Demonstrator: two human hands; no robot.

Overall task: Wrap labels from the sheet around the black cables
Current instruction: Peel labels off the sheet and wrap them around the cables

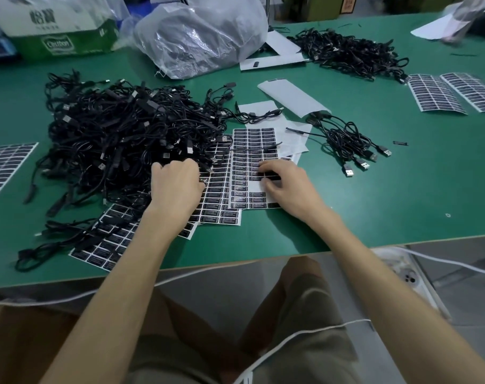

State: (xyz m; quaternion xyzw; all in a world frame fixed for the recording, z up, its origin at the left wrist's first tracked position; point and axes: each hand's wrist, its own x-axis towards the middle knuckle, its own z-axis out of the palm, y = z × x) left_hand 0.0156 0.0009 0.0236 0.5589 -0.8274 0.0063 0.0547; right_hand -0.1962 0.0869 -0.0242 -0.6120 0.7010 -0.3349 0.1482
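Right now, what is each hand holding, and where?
Left hand: fingers curled in the cable pile, grip hidden. Right hand: fingers on a label of the sheet, seemingly peeling it; nothing lifted.

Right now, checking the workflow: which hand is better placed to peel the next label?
Right. The right hand rests its fingertips on the label sheet, among the rows of labels. The left hand is curled into the edge of the black cable pile, off that sheet.
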